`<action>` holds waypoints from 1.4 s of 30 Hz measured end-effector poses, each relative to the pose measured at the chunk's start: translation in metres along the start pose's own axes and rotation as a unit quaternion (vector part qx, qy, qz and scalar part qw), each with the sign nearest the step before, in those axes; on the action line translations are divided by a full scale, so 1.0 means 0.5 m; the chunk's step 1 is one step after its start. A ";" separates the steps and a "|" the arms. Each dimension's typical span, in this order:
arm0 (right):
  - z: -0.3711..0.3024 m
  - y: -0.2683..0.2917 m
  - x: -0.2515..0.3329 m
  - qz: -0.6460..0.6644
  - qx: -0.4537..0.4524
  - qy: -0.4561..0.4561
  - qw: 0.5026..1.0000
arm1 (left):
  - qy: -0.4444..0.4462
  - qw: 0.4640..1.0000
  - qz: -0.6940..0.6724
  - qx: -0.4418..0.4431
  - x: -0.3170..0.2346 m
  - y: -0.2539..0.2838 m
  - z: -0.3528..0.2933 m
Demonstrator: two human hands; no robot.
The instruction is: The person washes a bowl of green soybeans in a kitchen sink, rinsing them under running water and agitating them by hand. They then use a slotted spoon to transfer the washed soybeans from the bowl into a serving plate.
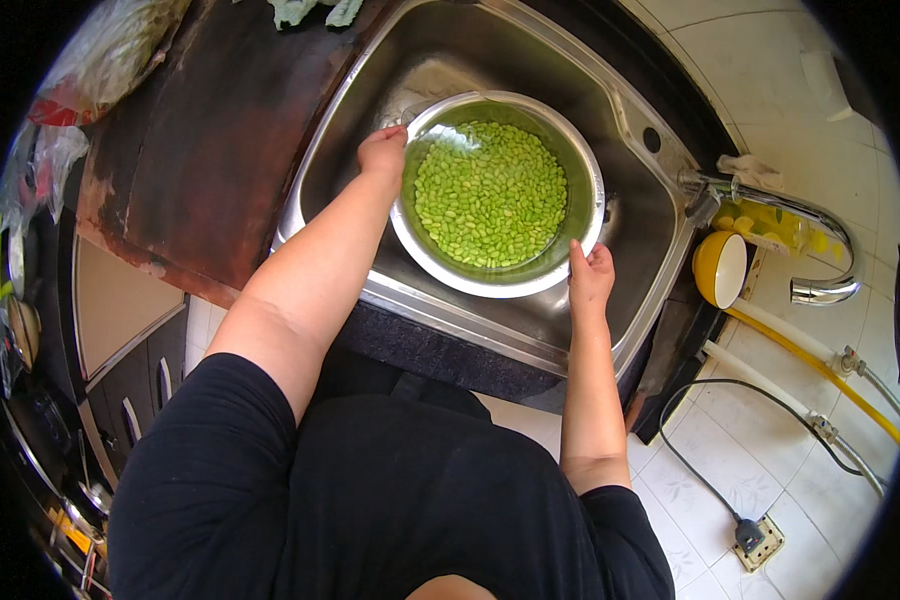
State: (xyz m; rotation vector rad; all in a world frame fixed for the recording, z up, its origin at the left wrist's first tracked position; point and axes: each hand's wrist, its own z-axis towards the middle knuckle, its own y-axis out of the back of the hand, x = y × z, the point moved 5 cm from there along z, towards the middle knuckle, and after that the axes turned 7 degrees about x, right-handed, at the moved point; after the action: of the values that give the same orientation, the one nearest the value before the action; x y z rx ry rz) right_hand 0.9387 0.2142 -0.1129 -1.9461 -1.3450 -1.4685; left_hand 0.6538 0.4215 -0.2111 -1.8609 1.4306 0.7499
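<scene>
A round steel basin (497,291) sits within the sink, holding many green beans (490,195) under water. Light glints off the water near the far left side. My left hand (382,152) grips the basin's rim at its left, fingers closed over the edge. At the lower right of the rim, my right hand (591,276) pinches the metal, with the thumb on top. Both hands' fingertips are partly hidden by the rim.
The steel sink (450,70) surrounds the basin. To its right stand a curved faucet (825,235) and a yellow bowl (720,270). A dark reddish board (210,150) lies on the left. A plug (749,536) and pipes are on the tiled wall.
</scene>
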 end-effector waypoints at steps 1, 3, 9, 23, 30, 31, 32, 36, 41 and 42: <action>0.001 0.001 -0.002 0.001 0.001 0.003 1.000 | -0.002 1.000 0.008 -0.001 0.001 0.000 0.001; 0.003 0.001 -0.005 0.001 0.000 0.006 1.000 | 0.000 1.000 0.012 -0.003 0.001 0.000 0.001; 0.004 0.006 -0.010 -0.023 -0.005 0.003 1.000 | 0.006 1.000 -0.012 0.003 -0.001 -0.004 -0.001; 0.004 0.004 -0.002 -0.048 -0.012 0.011 0.999 | 0.010 1.000 -0.013 0.009 0.012 -0.001 0.013; 0.001 0.002 0.007 -0.072 -0.028 0.007 0.997 | 0.009 1.000 -0.006 0.007 0.006 -0.003 0.007; -0.003 -0.002 0.018 -0.082 -0.030 0.003 0.996 | 0.010 1.000 -0.005 0.005 0.004 -0.003 0.005; -0.005 -0.004 0.024 -0.092 -0.032 -0.001 0.995 | 0.010 1.000 -0.003 0.004 0.004 -0.002 0.005; -0.005 -0.004 0.024 -0.100 -0.034 -0.001 0.994 | 0.006 1.000 -0.011 0.006 0.008 -0.002 0.008; -0.004 -0.006 0.026 -0.085 -0.028 0.007 0.996 | 0.013 1.000 -0.013 0.007 0.012 -0.001 0.014; -0.003 -0.005 0.023 -0.083 -0.027 0.008 0.996 | 0.010 1.000 -0.011 0.010 0.012 -0.001 0.015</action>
State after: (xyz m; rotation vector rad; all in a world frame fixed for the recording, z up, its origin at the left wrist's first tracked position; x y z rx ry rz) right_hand 0.9357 0.2196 -0.1029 -1.8910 -1.5063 -1.6081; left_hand 0.6554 0.4240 -0.2203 -1.8712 1.4240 0.7064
